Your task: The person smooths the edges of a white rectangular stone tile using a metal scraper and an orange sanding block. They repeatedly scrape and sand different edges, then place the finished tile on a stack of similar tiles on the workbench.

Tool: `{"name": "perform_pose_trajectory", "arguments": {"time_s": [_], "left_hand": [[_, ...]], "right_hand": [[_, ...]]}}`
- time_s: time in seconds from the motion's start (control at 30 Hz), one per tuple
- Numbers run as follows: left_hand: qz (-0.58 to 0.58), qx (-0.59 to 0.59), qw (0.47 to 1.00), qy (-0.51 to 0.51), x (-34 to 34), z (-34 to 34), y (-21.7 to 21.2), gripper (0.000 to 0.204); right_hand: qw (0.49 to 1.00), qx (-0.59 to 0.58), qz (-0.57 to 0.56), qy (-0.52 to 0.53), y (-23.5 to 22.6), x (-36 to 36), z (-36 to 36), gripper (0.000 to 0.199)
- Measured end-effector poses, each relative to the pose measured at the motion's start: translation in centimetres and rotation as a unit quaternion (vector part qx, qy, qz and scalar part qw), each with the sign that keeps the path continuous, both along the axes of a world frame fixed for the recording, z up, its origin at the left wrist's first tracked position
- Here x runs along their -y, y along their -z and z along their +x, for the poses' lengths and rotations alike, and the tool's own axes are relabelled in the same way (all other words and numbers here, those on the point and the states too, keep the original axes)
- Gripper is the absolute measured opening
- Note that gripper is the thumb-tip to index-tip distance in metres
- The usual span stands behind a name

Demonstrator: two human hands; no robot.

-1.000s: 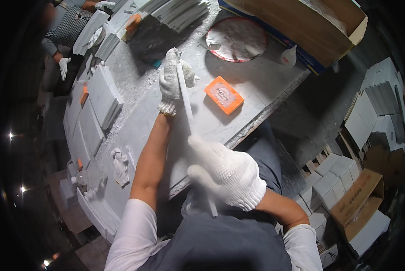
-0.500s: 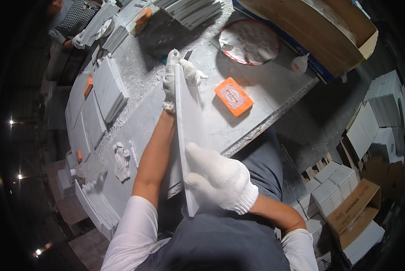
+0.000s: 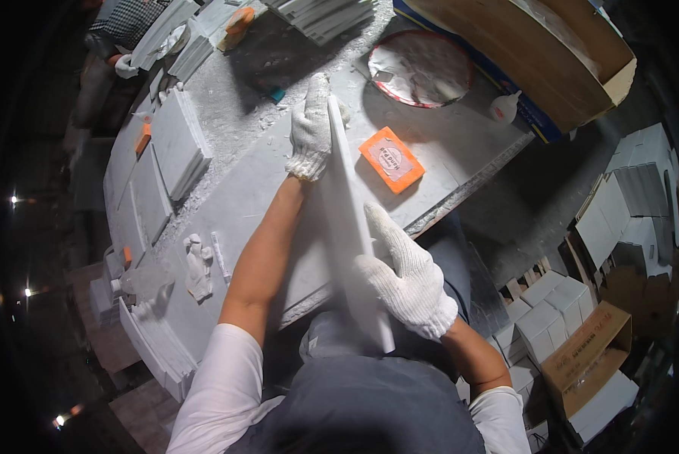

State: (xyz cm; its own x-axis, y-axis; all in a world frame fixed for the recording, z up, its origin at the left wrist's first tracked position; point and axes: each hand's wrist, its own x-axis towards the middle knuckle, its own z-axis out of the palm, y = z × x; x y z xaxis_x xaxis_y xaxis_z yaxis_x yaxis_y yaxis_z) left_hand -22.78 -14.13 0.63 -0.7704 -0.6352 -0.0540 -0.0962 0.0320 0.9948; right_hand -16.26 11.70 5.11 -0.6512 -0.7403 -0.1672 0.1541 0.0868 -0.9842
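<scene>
A thin white marble-look tile (image 3: 348,219) stands steeply on edge between my hands, its long edge running from the worktable towards my apron. My left hand (image 3: 309,132), in a white knitted glove, is closed around the far end, with a fingertip just showing on the other side. My right hand (image 3: 411,284), gloved alike, is beside the nearer half; its fingers and thumb are spread, their tips touching the tile. To the right of the tile's far end, an orange hand pad (image 3: 392,160) with a pale label lies on the stone worktable (image 3: 449,147).
A red-rimmed round basin of white paste (image 3: 419,68) and a small white squeeze bottle (image 3: 504,107) stand near a long cardboard box (image 3: 559,45). Stacked tiles (image 3: 177,144) and a crumpled glove (image 3: 198,268) lie left. Cartons (image 3: 559,310) stand right. Another person's gloved hand (image 3: 125,66) is far left.
The tile has swung to the right and tilted, showing its other face. My left hand moved right with it; my right hand shifted right and its fingers spread further.
</scene>
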Motion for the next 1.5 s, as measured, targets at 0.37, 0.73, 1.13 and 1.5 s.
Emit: {"name": "perform_pose_trajectory", "arguments": {"time_s": [0.37, 0.73, 1.13, 1.5], "left_hand": [[-0.238, 0.125, 0.963, -0.028, -1.0, -0.1, -0.2, 0.07], [-0.225, 0.156, 0.961, -0.044, 1.0, 6.1, -1.4, 0.074], [-0.069, -0.036, 0.996, -0.048, 1.0, 10.4, -4.9, 0.062], [-0.079, -0.074, 0.993, -0.05, 1.1, 11.2, -4.9, 0.064]], "right_hand": [[0.992, 0.115, -0.028, 0.031, 0.9, -1.3, -0.3, 0.055], [0.992, 0.11, -0.057, 0.025, 3.3, 1.0, 5.2, 0.055], [0.996, -0.035, -0.038, -0.075, 0.3, 1.2, 4.6, 0.075], [0.957, -0.263, -0.057, -0.107, -1.7, 4.1, 1.3, 0.06]]}}
